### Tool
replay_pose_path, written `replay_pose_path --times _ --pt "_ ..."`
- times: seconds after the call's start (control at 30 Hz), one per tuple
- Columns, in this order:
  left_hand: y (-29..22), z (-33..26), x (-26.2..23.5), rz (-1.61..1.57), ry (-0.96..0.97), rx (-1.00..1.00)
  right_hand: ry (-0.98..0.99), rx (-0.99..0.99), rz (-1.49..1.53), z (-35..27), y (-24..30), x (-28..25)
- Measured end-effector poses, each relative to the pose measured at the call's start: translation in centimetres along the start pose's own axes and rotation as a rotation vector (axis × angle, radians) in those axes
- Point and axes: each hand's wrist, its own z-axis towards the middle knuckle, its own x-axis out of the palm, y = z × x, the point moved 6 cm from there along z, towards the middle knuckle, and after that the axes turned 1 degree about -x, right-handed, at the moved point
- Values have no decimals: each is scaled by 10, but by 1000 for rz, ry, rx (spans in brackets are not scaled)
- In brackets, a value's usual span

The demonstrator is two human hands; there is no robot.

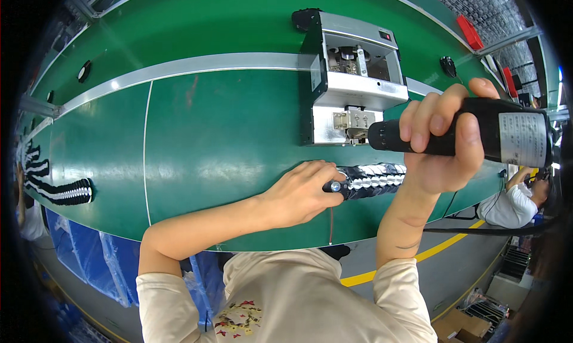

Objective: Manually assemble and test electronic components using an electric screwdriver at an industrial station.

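My right hand (444, 134) is wrapped round a black electric screwdriver (492, 125). The tool is raised above the bench and lies almost level, with its nose toward the left and a pale label on its body. On the green bench lies a row of nested black-and-silver parts (376, 181). My left hand (303, 191) has its fingers closed at the left end of this row, by a round shiny piece (335, 187); its thumb is partly hidden. A metal machine (361, 56) with an open top bay stands just beyond the row, partly behind the screwdriver's nose.
Another curved row of black-and-white parts (68, 192) lies at the bench's left end. A grey rail (197, 64) crosses behind. Blue plastic-covered stacks (89, 253) stand below the front edge. At the right sits another person (516, 206); a black cable (477, 230) hangs nearby.
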Motion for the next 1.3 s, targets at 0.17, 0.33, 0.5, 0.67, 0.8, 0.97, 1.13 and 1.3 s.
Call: replay_pose_path --times 0.17,0.33,0.5,0.67,0.8,0.97,1.13,1.3 --pt "3 -5 -6 -20 12 -8 -31 59 -179 -1 -15 3" --pt "5 -7 -7 -15 -21 3 -92 169 -174 4 -24 3" --pt "6 -9 -6 -46 -29 11 -69 140 -15 -9 -17 -2" --pt "7 -10 -3 -43 -29 17 -30 188 -7 -36 -1 0" --pt "8 -11 -6 -42 -22 11 -63 236 -5 -52 -2 1" --pt "9 -11 -4 -44 -24 10 -89 277 -9 -62 -12 -1" --pt "8 -10 -5 -38 -16 3 -58 257 -101 -68 -16 3" --pt "9 -10 -6 -64 -14 -11 -10 305 -58 -72 -16 6"
